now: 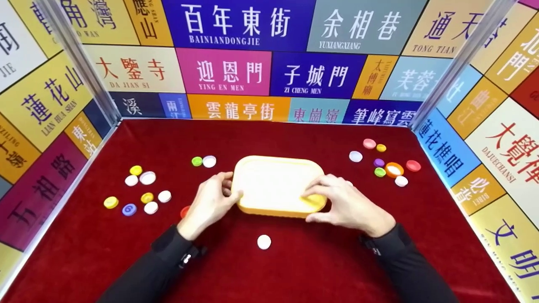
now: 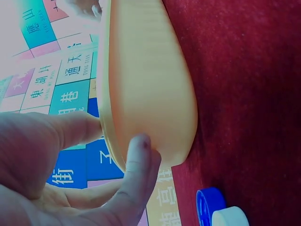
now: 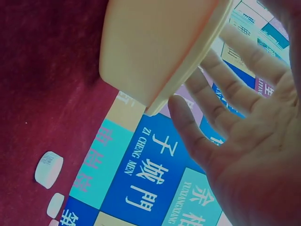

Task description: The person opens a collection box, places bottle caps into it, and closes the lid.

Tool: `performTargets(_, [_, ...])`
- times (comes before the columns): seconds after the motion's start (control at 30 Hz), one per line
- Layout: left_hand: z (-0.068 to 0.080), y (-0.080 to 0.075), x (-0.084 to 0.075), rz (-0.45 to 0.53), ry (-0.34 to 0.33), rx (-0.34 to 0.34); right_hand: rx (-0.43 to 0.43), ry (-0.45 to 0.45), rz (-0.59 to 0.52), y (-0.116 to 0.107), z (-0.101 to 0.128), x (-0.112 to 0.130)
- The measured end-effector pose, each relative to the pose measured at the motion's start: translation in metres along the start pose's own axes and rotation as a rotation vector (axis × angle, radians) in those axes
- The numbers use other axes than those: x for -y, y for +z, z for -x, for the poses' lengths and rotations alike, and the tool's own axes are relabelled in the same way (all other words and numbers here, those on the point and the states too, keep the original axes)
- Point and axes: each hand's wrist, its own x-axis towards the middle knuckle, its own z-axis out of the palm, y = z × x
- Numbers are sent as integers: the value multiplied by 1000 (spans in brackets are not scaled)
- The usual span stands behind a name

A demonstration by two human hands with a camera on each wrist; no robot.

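Red cloth (image 1: 294, 269) underlies the layout. Far left: a loose group of caps, including a yellow cap (image 1: 110, 202) and, just right of it, a blue cap (image 1: 129, 209). Behind the left hand: a green cap (image 1: 197, 161) just beside a pale cap (image 1: 209, 161). An orange-red cap (image 1: 184, 211) lies partly hidden by the left wrist.

Left hand (image 1: 212, 198): grasping the left end of the yellow box (image 1: 273, 181), thumb at the upper rim, fingers against the outer wall. Yellow box: centre, long axis running left-right across the body, roughly square to the forearms. Governing relation, as judged: the box spans the gap between the hands, one at each end, so neither is clearly nearer. It lies right of the left grip and left of the right grip. Lift off the cloth: cannot tell.

White cap (image 1: 264, 242): alone, on the near side of the box, apart from it.

Right hand (image 1: 345, 202): grasping the right end, fingers bent over the rim, thumb at the near corner. Far right: another group, including an orange cap (image 1: 394, 169) and a red cap (image 1: 413, 165).
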Motion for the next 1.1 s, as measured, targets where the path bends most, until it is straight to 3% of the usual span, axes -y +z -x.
performTargets(0.37, [-1,-3,2,12,-12,-2,-22,-129,121,-1,-3,11])
performTargets(0.63, [-1,-4,2,29,-6,7,-40,-160,95,-4,-2,9])
performTargets(0.8, [0,-5,3,40,-37,19,-58,-178,56,-6,-1,8])
performTargets(1.1, [-1,-6,0,228,-104,66,-86,-183,91,-10,1,8])
